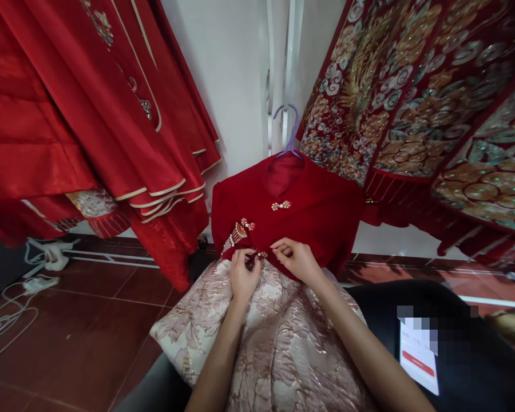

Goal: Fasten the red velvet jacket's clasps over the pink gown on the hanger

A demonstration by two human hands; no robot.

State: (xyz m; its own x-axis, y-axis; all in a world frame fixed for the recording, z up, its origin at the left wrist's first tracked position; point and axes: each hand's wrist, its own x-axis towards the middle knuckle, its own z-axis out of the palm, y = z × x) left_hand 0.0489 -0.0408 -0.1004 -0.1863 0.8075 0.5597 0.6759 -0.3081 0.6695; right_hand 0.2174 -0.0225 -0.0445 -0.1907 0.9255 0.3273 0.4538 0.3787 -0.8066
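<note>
A dark red velvet jacket (321,212) hangs on a purple hanger (292,134) in front of me, its lower part over a pink and cream brocade garment (283,337). My left hand (244,274) is closed on the jacket's front, its fingertips by a jewelled clasp (261,254). To the right of that clasp, my right hand (296,260) makes a pinch with thumb and forefinger; anything between them is too small to make out. One clasp (281,205) sits below the neckline. Up and left of my left hand is a beaded tassel ornament (238,233).
Red robes (154,149) with pale trim hang at the left. Heavily embroidered red garments (403,114) hang at the right. A lit phone (418,366) lies on a dark surface at lower right. White cables (12,309) trail over the tiled floor (94,320).
</note>
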